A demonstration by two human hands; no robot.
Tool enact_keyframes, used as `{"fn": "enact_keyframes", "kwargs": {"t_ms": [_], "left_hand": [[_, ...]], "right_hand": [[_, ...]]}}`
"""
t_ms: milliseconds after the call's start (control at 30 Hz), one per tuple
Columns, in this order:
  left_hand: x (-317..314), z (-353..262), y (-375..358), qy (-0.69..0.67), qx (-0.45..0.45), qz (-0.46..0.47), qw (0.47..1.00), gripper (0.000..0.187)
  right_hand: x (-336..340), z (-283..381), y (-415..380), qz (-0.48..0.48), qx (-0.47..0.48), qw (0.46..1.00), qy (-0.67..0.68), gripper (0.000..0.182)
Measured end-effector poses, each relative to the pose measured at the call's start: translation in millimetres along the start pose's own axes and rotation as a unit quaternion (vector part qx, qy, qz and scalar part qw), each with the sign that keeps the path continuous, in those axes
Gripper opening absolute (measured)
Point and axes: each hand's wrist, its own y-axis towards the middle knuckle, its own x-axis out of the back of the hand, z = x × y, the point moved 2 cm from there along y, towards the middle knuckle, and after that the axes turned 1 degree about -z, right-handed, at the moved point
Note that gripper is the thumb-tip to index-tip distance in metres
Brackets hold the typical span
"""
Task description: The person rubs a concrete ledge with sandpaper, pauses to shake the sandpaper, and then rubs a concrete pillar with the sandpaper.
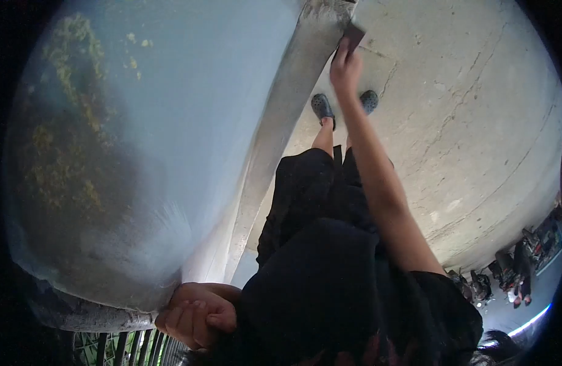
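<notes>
My right hand (346, 72) reaches far forward and grips a dark, reddish-brown flat piece (354, 36). That piece is close to the far end of a grey concrete ledge (291, 76); whether they touch is unclear. At the lower left, my left hand (197, 318) is closed in a fist, with curled fingers and no object showing in it. It is near the lower end of a large pale blue-grey painted surface (201, 104), which bears blurry yellow flower and foliage shapes.
Cracked pale concrete floor (464, 122) stretches to the right, under my feet in dark clogs (321, 107). Motorbikes (479, 287) and a person in dark clothes (523, 271) are at the lower right. Dark railing bars (119, 349) stand at the lower left.
</notes>
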Motion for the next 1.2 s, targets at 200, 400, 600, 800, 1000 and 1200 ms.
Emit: {"fn": "enact_keyframes", "kwargs": {"t_ms": [200,400,600,800,1000,1200], "left_hand": [[-2,0,2,0.013,0.029,0.016,0.999,0.028],[7,1,-10,-0.014,-0.006,-0.015,1.000,0.028],[-4,-7,3,0.026,0.038,0.016,0.999,0.027],[-2,-1,2,0.022,0.050,0.028,0.998,0.026],[-4,-3,2,0.022,0.036,0.023,0.999,0.026],[0,-2,-4,0.022,0.018,0.017,0.999,0.026]], "right_hand": [[0,6,28,-0.007,-0.011,1.000,-0.027,0.042],[5,6,-24,-0.013,0.012,1.000,-0.001,0.038],[3,22,37,0.021,-0.090,0.996,0.012,0.042],[3,13,-17,-0.035,-0.006,0.999,0.014,0.043],[3,6,5,-0.015,0.006,1.000,0.025,0.043],[1,13,25,-0.014,0.008,1.000,-0.006,0.038]]}}
